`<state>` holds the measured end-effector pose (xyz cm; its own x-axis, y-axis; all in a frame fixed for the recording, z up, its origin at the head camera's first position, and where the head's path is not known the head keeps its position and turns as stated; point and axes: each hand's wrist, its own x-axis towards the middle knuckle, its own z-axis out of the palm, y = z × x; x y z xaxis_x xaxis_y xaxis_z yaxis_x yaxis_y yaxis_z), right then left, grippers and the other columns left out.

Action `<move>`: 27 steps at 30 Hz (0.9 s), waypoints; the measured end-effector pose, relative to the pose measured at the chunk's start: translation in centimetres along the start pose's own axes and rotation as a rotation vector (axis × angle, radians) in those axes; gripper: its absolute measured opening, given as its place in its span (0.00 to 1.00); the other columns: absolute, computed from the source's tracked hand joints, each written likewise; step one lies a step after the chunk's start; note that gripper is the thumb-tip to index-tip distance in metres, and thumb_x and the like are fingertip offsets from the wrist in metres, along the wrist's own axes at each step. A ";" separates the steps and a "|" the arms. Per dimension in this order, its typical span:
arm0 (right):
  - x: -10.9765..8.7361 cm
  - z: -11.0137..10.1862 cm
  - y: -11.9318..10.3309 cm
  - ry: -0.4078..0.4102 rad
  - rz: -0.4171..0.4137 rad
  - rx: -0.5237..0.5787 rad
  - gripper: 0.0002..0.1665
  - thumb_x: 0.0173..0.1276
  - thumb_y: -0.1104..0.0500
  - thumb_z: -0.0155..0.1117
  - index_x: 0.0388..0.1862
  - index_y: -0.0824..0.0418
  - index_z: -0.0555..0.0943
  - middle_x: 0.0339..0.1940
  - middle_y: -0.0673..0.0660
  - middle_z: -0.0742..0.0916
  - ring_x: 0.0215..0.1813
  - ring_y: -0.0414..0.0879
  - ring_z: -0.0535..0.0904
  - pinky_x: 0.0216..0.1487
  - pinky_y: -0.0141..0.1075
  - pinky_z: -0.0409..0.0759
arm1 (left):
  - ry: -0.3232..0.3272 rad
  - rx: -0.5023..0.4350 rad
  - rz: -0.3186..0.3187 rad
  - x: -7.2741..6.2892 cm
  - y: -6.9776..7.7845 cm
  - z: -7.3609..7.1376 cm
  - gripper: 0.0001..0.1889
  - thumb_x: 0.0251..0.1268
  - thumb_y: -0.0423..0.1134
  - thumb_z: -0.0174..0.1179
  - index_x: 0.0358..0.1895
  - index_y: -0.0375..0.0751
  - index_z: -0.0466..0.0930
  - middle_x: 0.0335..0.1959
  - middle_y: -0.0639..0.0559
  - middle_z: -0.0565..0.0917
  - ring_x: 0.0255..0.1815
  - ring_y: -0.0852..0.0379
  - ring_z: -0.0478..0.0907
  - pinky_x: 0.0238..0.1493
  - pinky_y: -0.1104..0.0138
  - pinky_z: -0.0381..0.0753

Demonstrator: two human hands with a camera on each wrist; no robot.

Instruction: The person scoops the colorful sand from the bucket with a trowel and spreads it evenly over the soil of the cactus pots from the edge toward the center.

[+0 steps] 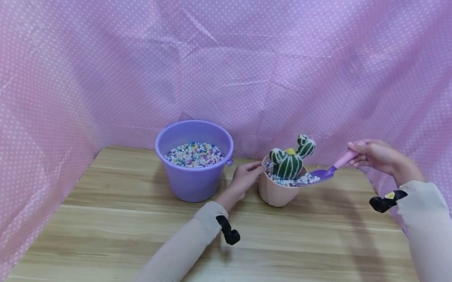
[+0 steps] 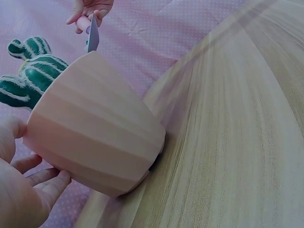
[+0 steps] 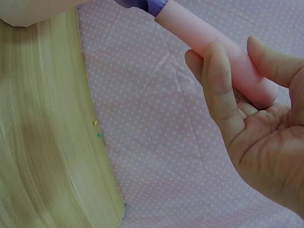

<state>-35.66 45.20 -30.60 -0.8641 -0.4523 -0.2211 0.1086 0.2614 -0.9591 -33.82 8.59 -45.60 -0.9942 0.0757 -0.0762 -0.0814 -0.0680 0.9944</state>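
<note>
My right hand [image 1: 380, 158] grips the pink handle [image 3: 209, 42] of a toy shovel, whose purple blade [image 1: 323, 174] slopes down to the right rim of a flowerpot. White and coloured beads lie on the blade. The peach, ribbed flowerpot [image 1: 277, 194] stands upright on the table and holds beads around a green-and-white striped toy cactus [image 1: 289, 166] with a yellow spot. At the pot's left side, my left hand [image 1: 244, 177] touches the wall. In the left wrist view its thumb lies near the rim, and the fingers [image 2: 54, 187] rest lower on the side.
Left of the pot stands a purple bucket [image 1: 191, 186] partly filled with small multicoloured beads [image 1: 194, 155]. Two tiny beads lie near the table edge in the right wrist view. Pink dotted cloth [image 1: 236, 65] hangs behind and beside the wooden table [image 1: 278, 264].
</note>
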 end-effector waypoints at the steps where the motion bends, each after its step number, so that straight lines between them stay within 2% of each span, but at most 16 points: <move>1: 0.0 0.0 0.0 -0.006 0.000 0.001 0.16 0.83 0.63 0.45 0.40 0.54 0.81 0.33 0.51 0.91 0.36 0.41 0.87 0.42 0.31 0.88 | 0.000 0.000 0.000 0.0 0.0 0.0 0.21 0.69 0.45 0.65 0.62 0.42 0.83 0.59 0.46 0.85 0.55 0.53 0.85 0.61 0.60 0.85; 10: 0.1 0.1 0.0 -0.021 0.000 -0.033 0.16 0.84 0.62 0.45 0.40 0.53 0.81 0.33 0.49 0.91 0.37 0.39 0.87 0.43 0.30 0.87 | -0.004 0.006 0.009 -0.1 0.0 -0.1 0.21 0.70 0.46 0.65 0.62 0.43 0.83 0.59 0.46 0.85 0.55 0.53 0.85 0.59 0.62 0.86; 14: 0.1 0.4 0.0 0.013 0.015 -0.023 0.16 0.83 0.62 0.46 0.39 0.53 0.81 0.33 0.50 0.91 0.36 0.39 0.87 0.42 0.30 0.87 | 0.032 0.000 0.017 -0.6 -0.1 0.3 0.21 0.69 0.45 0.65 0.62 0.41 0.83 0.57 0.45 0.86 0.53 0.55 0.84 0.59 0.61 0.86; 19: 0.1 0.7 0.1 0.064 0.029 0.012 0.14 0.82 0.63 0.48 0.39 0.55 0.81 0.31 0.52 0.91 0.35 0.42 0.87 0.40 0.31 0.88 | 0.072 -0.014 0.035 -1.5 -0.3 1.1 0.24 0.62 0.43 0.68 0.61 0.39 0.83 0.58 0.44 0.86 0.60 0.53 0.82 0.62 0.63 0.84; 22: 0.2 0.5 0.1 0.043 0.021 0.008 0.14 0.83 0.62 0.47 0.40 0.55 0.81 0.32 0.52 0.91 0.35 0.42 0.87 0.40 0.31 0.87 | 0.060 -0.007 0.041 -1.5 -0.2 1.0 0.25 0.61 0.43 0.69 0.61 0.40 0.83 0.60 0.45 0.85 0.63 0.53 0.80 0.65 0.64 0.82; 27: 0.4 0.3 0.1 0.002 0.016 -0.011 0.16 0.83 0.62 0.45 0.40 0.53 0.81 0.33 0.50 0.91 0.36 0.40 0.87 0.41 0.30 0.87 | 0.024 -0.014 0.041 -1.0 -0.1 0.7 0.25 0.63 0.42 0.68 0.63 0.41 0.82 0.59 0.46 0.86 0.60 0.55 0.81 0.61 0.65 0.84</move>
<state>-35.88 44.82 -30.83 -0.8632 -0.4462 -0.2361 0.1170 0.2780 -0.9534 -32.78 9.17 -45.59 -0.9981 0.0486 -0.0374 -0.0415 -0.0847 0.9955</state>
